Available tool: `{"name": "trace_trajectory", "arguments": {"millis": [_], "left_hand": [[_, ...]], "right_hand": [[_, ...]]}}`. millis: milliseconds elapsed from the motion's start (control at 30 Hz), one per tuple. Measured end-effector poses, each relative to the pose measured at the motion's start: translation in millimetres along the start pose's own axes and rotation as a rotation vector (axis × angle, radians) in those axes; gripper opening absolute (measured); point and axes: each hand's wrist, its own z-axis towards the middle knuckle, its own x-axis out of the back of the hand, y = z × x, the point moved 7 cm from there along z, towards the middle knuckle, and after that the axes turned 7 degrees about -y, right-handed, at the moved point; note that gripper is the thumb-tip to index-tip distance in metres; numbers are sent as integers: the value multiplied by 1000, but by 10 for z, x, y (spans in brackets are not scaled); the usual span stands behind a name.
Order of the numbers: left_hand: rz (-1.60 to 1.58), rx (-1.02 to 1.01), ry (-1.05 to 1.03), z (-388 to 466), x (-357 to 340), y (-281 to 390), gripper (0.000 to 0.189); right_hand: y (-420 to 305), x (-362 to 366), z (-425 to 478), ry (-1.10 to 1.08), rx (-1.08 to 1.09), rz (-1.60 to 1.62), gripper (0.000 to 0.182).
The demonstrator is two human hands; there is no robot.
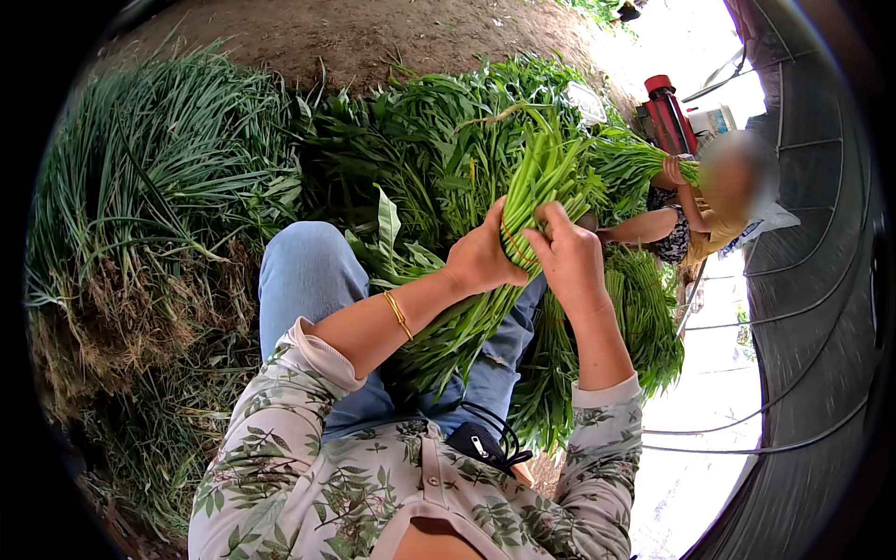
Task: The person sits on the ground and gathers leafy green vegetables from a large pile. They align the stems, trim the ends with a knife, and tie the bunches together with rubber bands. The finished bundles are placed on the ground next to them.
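Note:
A bundle of leafy greens, probably water spinach (pixel 483 315), lies slantwise over my lap, its cut stems pointing away from me and its leaves towards my body. My left hand (pixel 483 255) wraps around the stems from the left. A thin orange-red band (pixel 516 243) circles the stems between my two hands. From the right, my right hand (pixel 570 255) has its thumb and forefinger closed against the stems just beyond the band; the exact pinch point is partly hidden by the fingers. A pale, root-like strand (pixel 500 117) lies beyond the stem ends.
Loose greens (pixel 420 140) are heaped ahead, with rooted green onions (pixel 175 161) at left. Banded bundles (pixel 633 301) lie beside my right arm. Another person (pixel 689 217) sits at right holding greens (pixel 626 164), near a red flask (pixel 668 115) and a clear plastic container (pixel 586 103).

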Motion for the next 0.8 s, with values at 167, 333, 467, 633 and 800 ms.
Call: {"name": "trace_trajectory", "arguments": {"millis": [167, 333, 467, 633, 800], "left_hand": [[-58, -13, 33, 56, 25, -89, 111], [-93, -68, 46, 74, -16, -118, 111], [-45, 28, -9, 11, -13, -31, 109], [28, 92, -29, -6, -23, -5, 108], [11, 39, -32, -7, -28, 38, 105]], "right_hand": [[-47, 50, -127, 135, 136, 162, 8], [265, -114, -218, 200, -173, 929, 4], [661, 294, -174, 600, -191, 991, 10], [1, 63, 27, 173, 22, -21, 45], [54, 61, 171, 355, 264, -253, 15]]}}
